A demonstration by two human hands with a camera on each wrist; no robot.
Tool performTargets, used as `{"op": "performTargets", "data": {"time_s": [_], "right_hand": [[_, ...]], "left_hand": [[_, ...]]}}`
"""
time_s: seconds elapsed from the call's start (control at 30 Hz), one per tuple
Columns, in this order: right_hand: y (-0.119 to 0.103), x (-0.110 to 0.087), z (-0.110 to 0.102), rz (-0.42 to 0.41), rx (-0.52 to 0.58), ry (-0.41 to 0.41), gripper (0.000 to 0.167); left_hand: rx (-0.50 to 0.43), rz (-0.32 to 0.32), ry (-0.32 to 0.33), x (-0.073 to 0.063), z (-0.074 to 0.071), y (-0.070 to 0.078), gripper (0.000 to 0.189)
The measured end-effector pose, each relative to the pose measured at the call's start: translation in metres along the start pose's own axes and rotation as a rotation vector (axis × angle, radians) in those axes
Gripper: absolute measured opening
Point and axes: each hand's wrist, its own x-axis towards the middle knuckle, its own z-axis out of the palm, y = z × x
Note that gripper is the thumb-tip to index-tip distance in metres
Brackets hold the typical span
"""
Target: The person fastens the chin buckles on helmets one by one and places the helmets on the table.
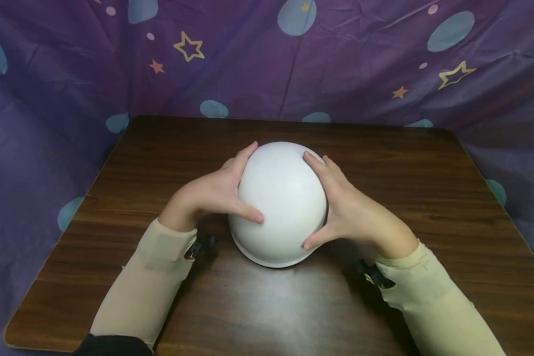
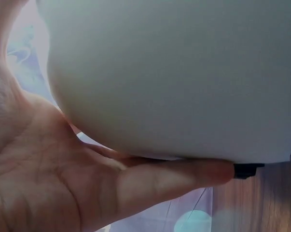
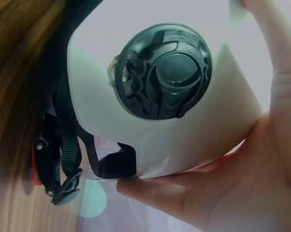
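Note:
A smooth white helmet (image 1: 281, 202) stands dome up at the middle of the table, between both hands. My left hand (image 1: 220, 192) grips its left side, thumb spread on the near face and fingers along the far side. Against the right side, my right hand (image 1: 344, 205) holds it in the same spread grip. The right wrist view shows a round black side fitting (image 3: 176, 72) on the shell. Below the shell, a black chin strap (image 3: 68, 125) hangs with a black and red buckle (image 3: 48, 154). The helmet's inside is hidden.
Dark wood-grain tabletop (image 1: 409, 168) surrounds the helmet, with rounded corners. Behind it hangs a purple curtain (image 1: 249, 64) printed with stars and blue spots. Small black devices sit at both wrists, near the cuffs of the beige sleeves (image 1: 147, 277).

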Motion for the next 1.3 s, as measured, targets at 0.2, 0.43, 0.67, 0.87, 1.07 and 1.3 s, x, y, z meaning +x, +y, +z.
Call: {"op": "performTargets", "data": {"time_s": [0.2,0.43,0.67,0.87,1.07,1.3], "right_hand": [[0.002,0.001,0.003,0.015,-0.011,-0.043,0.16],[0.004,0.003,0.004,0.003,-0.01,-0.046,0.158],[0.005,0.002,0.001,0.008,-0.002,-0.053,0.155],[0.004,-0.002,-0.005,-0.008,-0.023,-0.064,0.152],[0.003,-0.003,-0.006,-0.036,-0.039,-0.052,0.147],[0.003,-0.004,-0.005,-0.052,-0.036,-0.02,0.137]], "left_hand": [[0.158,0.012,0.008,0.002,0.006,0.005,0.146],[0.201,-0.02,0.018,0.001,0.009,0.009,0.146],[0.205,-0.04,0.033,0.002,0.014,0.011,0.145],[0.204,-0.068,0.044,0.002,0.021,0.014,0.145],[0.216,-0.076,0.063,0.0,0.024,0.017,0.145],[0.196,-0.097,0.095,0.002,0.03,0.018,0.145]]}}
